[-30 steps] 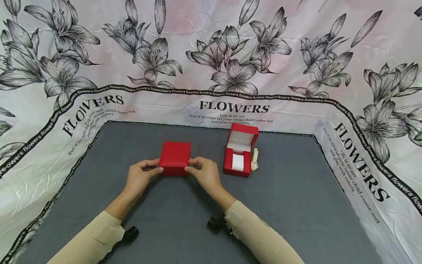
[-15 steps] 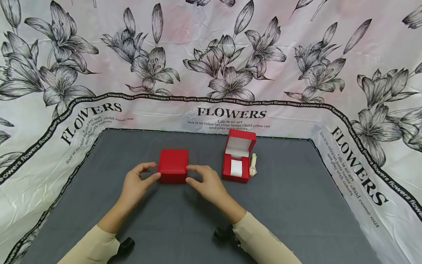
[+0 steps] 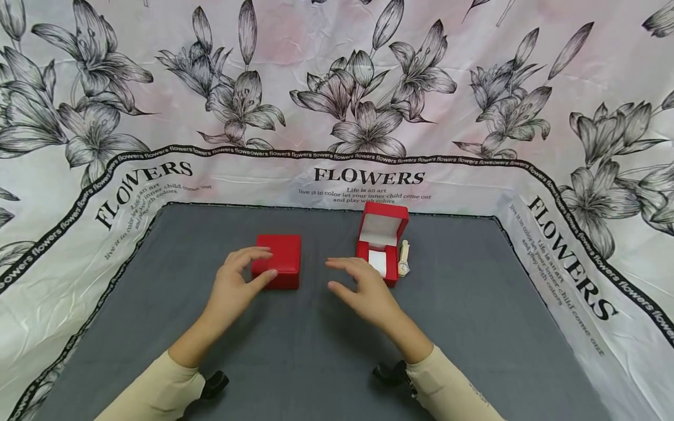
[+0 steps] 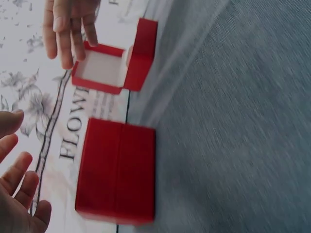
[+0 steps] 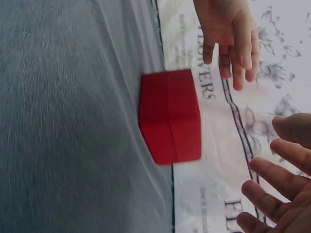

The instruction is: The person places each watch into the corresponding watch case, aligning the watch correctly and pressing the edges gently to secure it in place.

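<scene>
Red closed box just beside left grip (both grips loose, empty).

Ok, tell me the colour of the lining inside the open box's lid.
White or pale grey lining inside the red open box; the head view shows it best.

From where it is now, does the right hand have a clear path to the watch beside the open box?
Probably yes. The right hand hovers open just in front of the open red box, and the watch lies on the grey mat against that box's right side, uncovered. The hand need only pass round the box's front corner.
</scene>
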The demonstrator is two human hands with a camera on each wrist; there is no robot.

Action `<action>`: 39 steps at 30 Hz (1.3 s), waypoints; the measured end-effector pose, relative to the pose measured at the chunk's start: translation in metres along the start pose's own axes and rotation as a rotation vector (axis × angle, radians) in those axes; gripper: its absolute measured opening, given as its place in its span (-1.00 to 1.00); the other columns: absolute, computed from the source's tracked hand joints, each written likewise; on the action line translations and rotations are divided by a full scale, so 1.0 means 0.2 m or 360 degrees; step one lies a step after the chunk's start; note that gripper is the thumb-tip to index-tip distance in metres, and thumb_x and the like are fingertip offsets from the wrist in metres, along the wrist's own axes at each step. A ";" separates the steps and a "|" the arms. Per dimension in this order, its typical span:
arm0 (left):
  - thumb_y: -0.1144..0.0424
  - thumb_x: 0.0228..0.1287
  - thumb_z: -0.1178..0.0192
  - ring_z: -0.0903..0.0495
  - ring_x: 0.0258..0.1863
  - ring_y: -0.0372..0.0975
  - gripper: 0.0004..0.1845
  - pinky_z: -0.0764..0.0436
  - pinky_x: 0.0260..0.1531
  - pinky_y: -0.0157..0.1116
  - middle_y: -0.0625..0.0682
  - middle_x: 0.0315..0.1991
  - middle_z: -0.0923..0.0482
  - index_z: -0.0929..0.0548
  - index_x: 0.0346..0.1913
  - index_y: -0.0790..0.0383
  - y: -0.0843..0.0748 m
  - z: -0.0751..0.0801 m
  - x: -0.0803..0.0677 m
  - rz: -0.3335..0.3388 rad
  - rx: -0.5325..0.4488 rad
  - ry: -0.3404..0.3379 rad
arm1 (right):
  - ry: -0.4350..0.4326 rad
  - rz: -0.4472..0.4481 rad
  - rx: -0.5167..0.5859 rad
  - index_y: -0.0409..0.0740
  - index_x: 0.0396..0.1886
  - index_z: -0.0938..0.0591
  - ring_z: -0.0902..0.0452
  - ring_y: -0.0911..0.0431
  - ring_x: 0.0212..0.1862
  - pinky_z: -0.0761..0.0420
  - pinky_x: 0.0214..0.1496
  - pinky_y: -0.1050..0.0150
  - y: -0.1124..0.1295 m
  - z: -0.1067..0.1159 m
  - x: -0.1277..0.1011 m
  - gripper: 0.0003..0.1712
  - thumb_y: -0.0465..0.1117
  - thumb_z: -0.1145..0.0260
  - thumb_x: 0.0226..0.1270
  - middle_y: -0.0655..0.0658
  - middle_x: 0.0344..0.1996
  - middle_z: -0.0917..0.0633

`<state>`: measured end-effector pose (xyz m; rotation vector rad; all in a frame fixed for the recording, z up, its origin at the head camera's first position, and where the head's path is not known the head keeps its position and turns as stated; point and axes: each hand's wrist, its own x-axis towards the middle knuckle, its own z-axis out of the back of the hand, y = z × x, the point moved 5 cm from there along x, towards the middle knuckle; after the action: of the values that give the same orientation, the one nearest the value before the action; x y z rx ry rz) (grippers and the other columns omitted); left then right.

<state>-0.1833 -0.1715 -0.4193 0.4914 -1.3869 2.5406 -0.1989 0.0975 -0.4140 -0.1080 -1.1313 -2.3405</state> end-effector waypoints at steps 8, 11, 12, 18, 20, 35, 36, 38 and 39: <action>0.23 0.22 -0.50 -0.44 0.30 -0.20 -0.62 -0.49 0.25 0.05 -0.06 0.22 -0.62 -0.71 0.09 0.14 -0.12 -0.13 0.05 -0.0090 -0.0169 0.0180 | -0.0193 0.0063 -0.0036 0.03 0.26 -0.67 -0.51 0.15 0.29 -0.54 0.32 0.04 -0.06 0.19 -0.06 -0.50 -0.19 -0.49 0.31 0.09 0.21 -0.68; 0.22 0.21 -0.50 -0.45 0.30 -0.23 -0.61 -0.49 0.24 0.05 -0.12 0.23 -0.60 -0.71 0.10 0.11 -0.16 -0.18 0.08 -0.0115 -0.0202 0.0223 | -0.0277 0.0099 -0.0040 0.03 0.24 -0.68 -0.53 0.13 0.26 -0.52 0.32 0.03 -0.08 0.25 -0.08 -0.50 -0.22 -0.50 0.30 0.06 0.18 -0.70; 0.22 0.21 -0.50 -0.45 0.30 -0.22 -0.61 -0.50 0.22 0.07 -0.13 0.23 -0.60 -0.71 0.10 0.11 -0.18 -0.20 0.10 -0.0126 -0.0208 0.0236 | -0.0300 0.0110 -0.0046 0.02 0.24 -0.68 -0.53 0.12 0.26 -0.51 0.31 0.02 -0.08 0.27 -0.08 -0.50 -0.23 -0.50 0.29 0.05 0.18 -0.70; 0.20 0.20 -0.50 -0.45 0.29 -0.21 -0.58 -0.56 0.11 0.01 -0.13 0.25 -0.59 -0.70 0.13 0.03 -0.24 -0.32 0.16 -0.0202 -0.0161 0.0318 | -0.0382 0.0074 -0.0058 0.00 0.26 -0.67 -0.51 0.09 0.25 -0.45 0.38 -0.05 -0.13 0.38 -0.10 -0.48 -0.27 -0.49 0.29 0.00 0.18 -0.69; 0.17 0.21 -0.50 -0.45 0.27 -0.22 -0.57 -0.57 0.13 -0.01 -0.15 0.26 -0.57 -0.69 0.14 -0.01 -0.26 -0.38 0.18 -0.0220 -0.0131 0.0362 | -0.0408 0.0034 -0.0074 0.01 0.26 -0.67 -0.50 0.09 0.26 -0.47 0.36 -0.05 -0.16 0.41 -0.12 -0.48 -0.25 -0.49 0.30 0.01 0.18 -0.69; 0.09 0.23 -0.48 -0.39 0.27 -0.16 -0.44 -0.43 0.26 0.06 -0.07 0.31 -0.53 -0.59 0.29 -0.03 -0.35 -0.74 0.28 -0.0302 0.0055 0.0616 | -0.0563 0.0018 -0.0130 -0.07 0.23 -0.68 -0.53 0.03 0.23 -0.50 0.21 -0.10 -0.29 0.58 -0.16 -0.55 -0.31 -0.44 0.35 -0.05 0.15 -0.70; 0.08 0.23 -0.48 -0.39 0.26 -0.16 -0.43 -0.42 0.26 0.08 -0.06 0.31 -0.53 -0.59 0.30 -0.03 -0.34 -0.77 0.29 -0.0293 0.0061 0.0627 | -0.0567 0.0010 -0.0131 -0.06 0.23 -0.68 -0.53 0.02 0.24 -0.49 0.22 -0.11 -0.30 0.58 -0.16 -0.55 -0.31 -0.44 0.35 -0.06 0.16 -0.70; 0.07 0.23 -0.47 -0.38 0.27 -0.15 -0.42 -0.40 0.26 0.08 -0.06 0.32 -0.52 -0.59 0.31 -0.04 -0.34 -0.81 0.32 -0.0276 0.0080 0.0641 | -0.0568 -0.0007 -0.0135 -0.05 0.24 -0.68 -0.52 -0.01 0.24 -0.49 0.23 -0.15 -0.32 0.60 -0.16 -0.55 -0.29 -0.43 0.37 -0.08 0.16 -0.70; 0.06 0.23 -0.47 -0.38 0.28 -0.15 -0.41 -0.39 0.28 0.09 -0.05 0.32 -0.52 -0.58 0.32 -0.04 -0.34 -0.83 0.33 -0.0269 0.0089 0.0644 | -0.0568 -0.0018 -0.0133 -0.04 0.25 -0.67 -0.52 -0.03 0.25 -0.48 0.23 -0.17 -0.33 0.60 -0.16 -0.55 -0.29 -0.43 0.37 -0.09 0.17 -0.69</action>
<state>-0.2531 0.0073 -0.4247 0.0860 -1.0825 2.3750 -0.2219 0.2353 -0.3920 -0.5705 -1.1961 -2.4404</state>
